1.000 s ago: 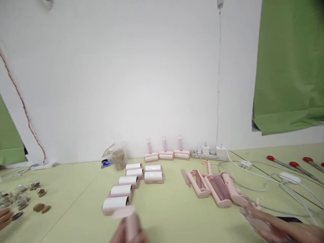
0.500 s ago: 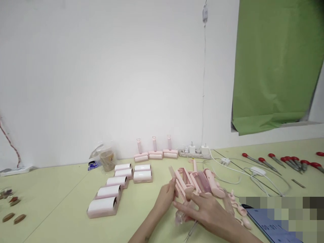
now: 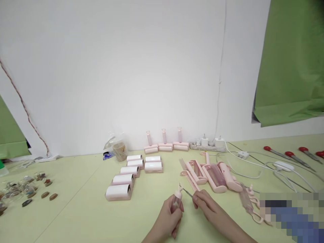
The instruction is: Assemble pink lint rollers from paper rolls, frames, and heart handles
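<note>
Head view: left hand (image 3: 167,217) grips pink handle (image 3: 176,201), right hand (image 3: 210,209) pinches thin tool (image 3: 188,193).

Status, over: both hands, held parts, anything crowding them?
Left hand grips pink handle. Right hand holds thin tool, tip near handle's top; contact unclear. Pink frames lie just beyond right hand.
</note>
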`<state>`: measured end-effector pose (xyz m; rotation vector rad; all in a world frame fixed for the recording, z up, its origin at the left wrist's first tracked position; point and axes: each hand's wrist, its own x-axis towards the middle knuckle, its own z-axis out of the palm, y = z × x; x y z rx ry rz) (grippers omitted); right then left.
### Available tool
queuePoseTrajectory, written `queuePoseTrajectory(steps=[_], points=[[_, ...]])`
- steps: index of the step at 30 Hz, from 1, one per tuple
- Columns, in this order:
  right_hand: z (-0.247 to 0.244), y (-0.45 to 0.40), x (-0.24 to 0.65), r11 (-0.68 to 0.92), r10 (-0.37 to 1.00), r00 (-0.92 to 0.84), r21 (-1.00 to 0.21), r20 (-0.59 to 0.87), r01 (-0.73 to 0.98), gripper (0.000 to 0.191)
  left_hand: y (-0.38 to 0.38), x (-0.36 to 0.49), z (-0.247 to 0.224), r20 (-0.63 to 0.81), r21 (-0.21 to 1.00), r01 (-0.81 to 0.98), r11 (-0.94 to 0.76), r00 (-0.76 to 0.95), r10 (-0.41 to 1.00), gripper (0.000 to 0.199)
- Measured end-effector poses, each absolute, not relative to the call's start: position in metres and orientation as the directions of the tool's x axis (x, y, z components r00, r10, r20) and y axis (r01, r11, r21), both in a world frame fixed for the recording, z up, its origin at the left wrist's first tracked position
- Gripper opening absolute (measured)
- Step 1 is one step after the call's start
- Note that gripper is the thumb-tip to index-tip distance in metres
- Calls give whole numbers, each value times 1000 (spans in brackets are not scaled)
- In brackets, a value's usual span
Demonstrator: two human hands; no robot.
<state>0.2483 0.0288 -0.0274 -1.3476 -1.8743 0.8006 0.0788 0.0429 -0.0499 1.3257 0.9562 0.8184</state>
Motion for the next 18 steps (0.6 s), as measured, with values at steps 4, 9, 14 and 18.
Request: queuePoseTrajectory(steps=[4,9,14,18], points=[[-29,28,248,319,940,-269,-825,211,466,32,37,80,-52,-135,975,219,31,481,866,12],[-39,29,244,193,926,-350,-973,140,123,29,30,75,-40,19,852,453,-263,474,880,7],[-38,31,242,67,923,-384,-996,39,61,39,26,75,-32,-20,601,718,-351,453,891,14],[-27,27,243,43,785,-615,-997,69,-58,45,31,76,-34,-69,523,774,-357,455,888,19]])
